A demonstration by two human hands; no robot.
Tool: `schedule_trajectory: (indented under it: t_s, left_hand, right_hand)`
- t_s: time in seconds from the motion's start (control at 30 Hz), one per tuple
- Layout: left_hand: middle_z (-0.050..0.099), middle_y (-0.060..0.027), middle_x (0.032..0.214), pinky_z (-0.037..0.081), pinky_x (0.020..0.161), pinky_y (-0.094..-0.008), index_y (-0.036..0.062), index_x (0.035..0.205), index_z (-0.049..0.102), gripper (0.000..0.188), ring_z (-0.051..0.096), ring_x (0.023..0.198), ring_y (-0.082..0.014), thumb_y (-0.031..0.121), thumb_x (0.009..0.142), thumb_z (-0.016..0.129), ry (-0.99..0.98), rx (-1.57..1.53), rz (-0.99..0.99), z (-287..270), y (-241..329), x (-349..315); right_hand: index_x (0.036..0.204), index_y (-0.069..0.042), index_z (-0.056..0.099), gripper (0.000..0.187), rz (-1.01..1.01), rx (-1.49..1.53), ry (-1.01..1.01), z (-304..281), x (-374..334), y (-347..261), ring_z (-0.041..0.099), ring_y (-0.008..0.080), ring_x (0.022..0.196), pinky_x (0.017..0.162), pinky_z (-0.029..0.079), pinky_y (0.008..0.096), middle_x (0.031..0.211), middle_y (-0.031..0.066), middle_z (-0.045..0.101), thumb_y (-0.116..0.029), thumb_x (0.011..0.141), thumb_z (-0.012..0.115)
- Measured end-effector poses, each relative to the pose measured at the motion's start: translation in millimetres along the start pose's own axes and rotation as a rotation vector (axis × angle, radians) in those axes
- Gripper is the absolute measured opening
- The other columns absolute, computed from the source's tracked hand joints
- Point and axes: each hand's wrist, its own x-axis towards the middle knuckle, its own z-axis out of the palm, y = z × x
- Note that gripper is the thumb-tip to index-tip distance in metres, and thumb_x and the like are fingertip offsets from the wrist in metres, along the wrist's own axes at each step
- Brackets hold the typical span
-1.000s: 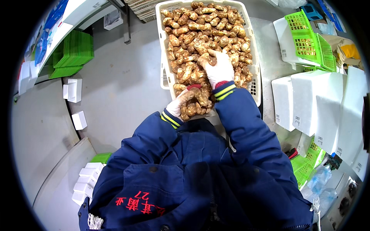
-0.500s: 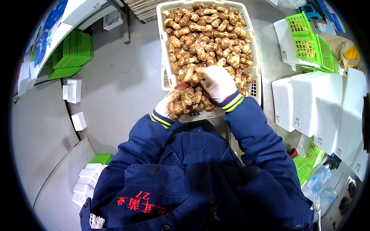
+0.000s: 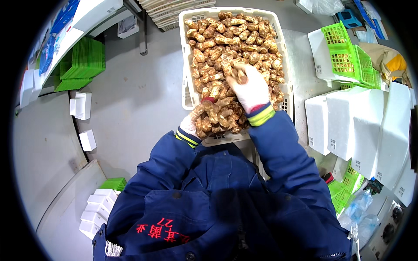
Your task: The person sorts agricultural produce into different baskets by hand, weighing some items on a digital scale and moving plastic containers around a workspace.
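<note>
A white plastic crate (image 3: 282, 41) heaped with brown, knobbly mushrooms (image 3: 244, 38) stands in front of me. Both my hands wear pale gloves with brown-stained fingers. At the crate's near left corner, my left hand (image 3: 190, 123) is curled around a cluster of mushrooms (image 3: 213, 116); its fingers are hard to tell from them. A small red thing (image 3: 210, 99), too covered to name, shows beside that cluster. Over the middle of the heap, my right hand (image 3: 251, 87) has its fingers pinched at a mushroom (image 3: 227, 67), their tips partly blending with it.
Another white crate shows beneath the full one. White foam boxes (image 3: 339, 119) and bright green baskets (image 3: 344, 61) line the right side. On the left are stacked green crates (image 3: 82, 61), small white boxes (image 3: 81, 104) and a table leg (image 3: 143, 32). Stacked pale crates (image 3: 172, 11) stand behind.
My right hand has moved away from the cluster by my left hand, farther over the heap. The left hand stays at the near corner; the whole view has shifted slightly.
</note>
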Motion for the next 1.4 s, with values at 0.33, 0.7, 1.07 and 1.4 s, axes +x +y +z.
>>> schedule_trajectory:
  t_s: [0.33, 0.7, 1.07, 1.4]
  left_hand:
    - [0.047, -0.0183, 0.138, 0.038, 0.104, -0.0585, 0.0076, 0.136, 0.046, 0.040, 0.048, 0.125, -0.0381, 0.023, 0.098, 0.046, 0.099, 0.073, 0.071, -19.3, 14.2, 1.4]
    - [0.058, -0.0203, 0.121, 0.049, 0.086, -0.0607, 0.0053, 0.134, 0.046, 0.049, 0.061, 0.101, -0.0394, 0.023, 0.091, 0.058, 0.261, 0.171, -0.218, 1.5, -7.3, -5.0]
    - [0.053, -0.0193, 0.129, 0.045, 0.098, -0.0549, 0.0045, 0.137, 0.042, 0.046, 0.053, 0.118, -0.0363, 0.015, 0.093, 0.054, 0.067, 0.288, -0.267, 14.7, -9.8, 18.7]
    - [0.046, -0.0141, 0.140, 0.037, 0.099, -0.0671, 0.0134, 0.139, 0.043, 0.047, 0.042, 0.131, -0.0375, 0.020, 0.094, 0.053, 0.040, 0.327, -0.439, 39.1, -68.1, 29.8]
  right_hand:
    - [0.107, -0.006, 0.064, 0.037, 0.022, 0.117, -0.176, -2.6, -30.4, -17.4, 0.063, 0.0334, 0.096, 0.084, 0.050, 0.0375, 0.102, 0.0175, 0.065, -0.031, 0.081, 0.069]
    - [0.116, -0.003, 0.063, 0.041, 0.389, 0.247, -0.036, -58.0, -86.8, 49.8, 0.062, 0.0162, 0.094, 0.088, 0.048, 0.0280, 0.103, 0.0103, 0.066, -0.019, 0.080, 0.072]
    - [0.122, 0.005, 0.056, 0.036, 0.486, 1.404, 0.126, -77.3, -87.5, 92.2, 0.065, 0.0229, 0.100, 0.087, 0.053, 0.0320, 0.113, 0.0135, 0.066, 0.002, 0.086, 0.059]
    - [0.124, 0.008, 0.053, 0.047, 0.358, 1.649, 0.181, -116.2, -153.2, 78.9, 0.067, 0.0238, 0.098, 0.085, 0.056, 0.0326, 0.110, 0.0171, 0.066, 0.005, 0.080, 0.068]
